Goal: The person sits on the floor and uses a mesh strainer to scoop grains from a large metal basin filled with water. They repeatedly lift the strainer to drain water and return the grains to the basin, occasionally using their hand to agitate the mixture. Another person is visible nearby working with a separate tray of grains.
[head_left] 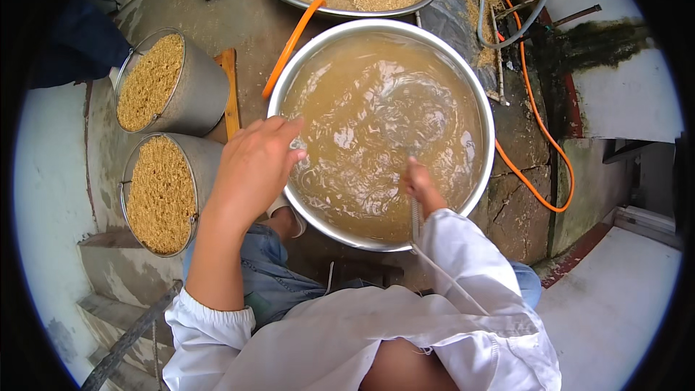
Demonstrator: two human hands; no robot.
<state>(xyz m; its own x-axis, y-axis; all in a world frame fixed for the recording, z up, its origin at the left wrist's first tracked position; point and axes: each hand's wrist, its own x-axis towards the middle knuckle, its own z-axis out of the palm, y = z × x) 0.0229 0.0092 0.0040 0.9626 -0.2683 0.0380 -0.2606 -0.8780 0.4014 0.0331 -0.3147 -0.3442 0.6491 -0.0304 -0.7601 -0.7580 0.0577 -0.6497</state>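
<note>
A large round metal basin of murky brown water stands in front of me. My right hand is closed around the handle of a round strainer. The strainer's head lies in the rippling water, its outline blurred. The lower handle reaches past my fist to the basin's near rim, where a pale cord trails over my right sleeve. At the basin's left rim is my left hand, palm down, with thumb and fingers apart and nothing in it. Whether it touches the rim I cannot tell.
Two metal buckets, one far and one near, hold golden grain at left, beside a wooden piece. A metal tub of wet grain stands beyond the basin. An orange hose loops at right. Concrete steps lie lower left.
</note>
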